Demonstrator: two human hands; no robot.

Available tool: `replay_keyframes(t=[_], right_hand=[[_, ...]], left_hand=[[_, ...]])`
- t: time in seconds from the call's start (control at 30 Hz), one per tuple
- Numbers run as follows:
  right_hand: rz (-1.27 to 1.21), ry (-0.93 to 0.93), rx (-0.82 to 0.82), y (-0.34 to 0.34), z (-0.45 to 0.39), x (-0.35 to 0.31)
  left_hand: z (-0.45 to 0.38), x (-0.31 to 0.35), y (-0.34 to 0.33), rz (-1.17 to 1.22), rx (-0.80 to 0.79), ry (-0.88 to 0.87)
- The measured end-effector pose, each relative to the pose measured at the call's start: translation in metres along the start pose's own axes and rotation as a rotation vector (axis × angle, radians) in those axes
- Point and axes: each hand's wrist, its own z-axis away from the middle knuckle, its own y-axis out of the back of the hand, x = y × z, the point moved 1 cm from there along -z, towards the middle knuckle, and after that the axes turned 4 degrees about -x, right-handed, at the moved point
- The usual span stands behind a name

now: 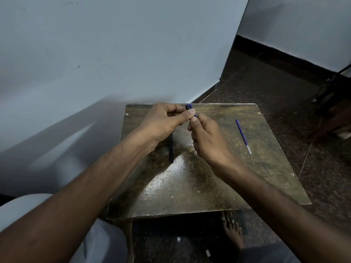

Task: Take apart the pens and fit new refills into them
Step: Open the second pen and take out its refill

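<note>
The blue pen [190,109] is being held above the far edge of the worktop [209,177], between both hands. Only its dark blue end and a short section of barrel are showing; the rest is hidden behind the fingers.

The left hand [163,120] is gripping the pen with the fingers curled over it and the thumb pressing along its side. The right hand [206,135] is pinching the near section of the pen between thumb and curled fingers, just beside the left thumb. Whether the two sections are already separating cannot be told.

A black pen [171,149] is lying on the worktop beneath the left wrist, partly covered by it. A blue refill [243,136] is lying well apart to the right, near the right edge of the worktop.

Judgement: the step in hand appears to be the pulling or unscrewing of the pen's sections.

Risks from this point:
- The two grips are sitting very close together, so leverage is poor; a slip could release the pen suddenly.
- A sudden release could send a small part, possibly a spring, onto the dark speckled floor [275,82], where it would be hard to find.
- A sweep of the right forearm could be pushing the refill off the worktop edge.
- Bending force instead of a straight pull could be cracking the barrel.
</note>
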Motion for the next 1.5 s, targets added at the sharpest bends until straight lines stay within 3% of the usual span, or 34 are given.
replay_keyframes(t=[0.2, 0.43, 0.57, 0.77, 0.87, 0.93, 1.03, 1.17, 1.37, 1.5], right_hand=[[0.175, 0.082, 0.048, -0.002, 0.002, -0.006], [0.311, -0.08, -0.074, 0.011, 0.002, -0.001], [0.408, 0.0, -0.106, 0.012, 0.0, 0.002], [0.171, 0.087, -0.094, 0.012, 0.001, -0.002], [0.176, 0.034, -0.137, 0.012, -0.001, 0.0], [0.188, -0.036, -0.17, 0.011, 0.001, 0.003], [0.09, -0.088, -0.133, 0.01, 0.002, 0.005], [-0.033, -0.134, -0.084, 0.011, -0.001, 0.004], [-0.1, -0.179, -0.055, 0.011, -0.002, 0.004], [-0.227, -0.222, -0.078, 0.015, -0.005, 0.006]], left_hand=[[0.0, 0.004, 0.012, 0.029, 0.007, 0.044], [0.002, 0.013, 0.042, -0.065, 0.155, 0.037], [0.0, 0.016, 0.058, -0.068, 0.163, 0.059], [0.0, 0.012, 0.041, -0.098, 0.094, 0.082], [-0.001, 0.015, 0.046, -0.094, 0.186, 0.065], [-0.005, 0.014, 0.06, -0.267, 0.257, 0.071], [-0.007, 0.006, 0.069, -0.587, 0.206, 0.145], [-0.011, -0.011, 0.059, -0.743, 0.148, 0.217], [-0.012, -0.014, 0.055, -0.838, 0.167, 0.185], [-0.003, 0.003, 0.051, -0.781, 0.231, -0.005]])
